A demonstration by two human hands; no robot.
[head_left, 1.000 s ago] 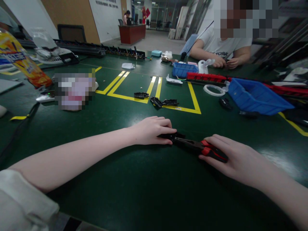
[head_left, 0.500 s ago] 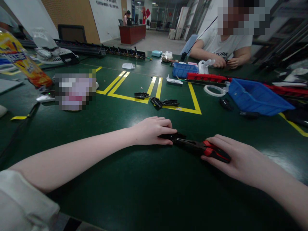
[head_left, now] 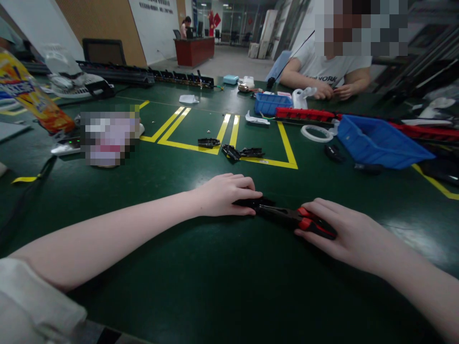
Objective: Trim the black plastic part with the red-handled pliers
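Red-handled pliers (head_left: 300,219) sit clasped in right hand (head_left: 353,234), tips at black part (head_left: 245,203) pinched by left hand (head_left: 226,195); three black pieces (head_left: 231,152) lie beyond.

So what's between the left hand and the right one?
In the head view, pliers and a black part: the right hand holds the pliers, which reach to the black part in the left hand.
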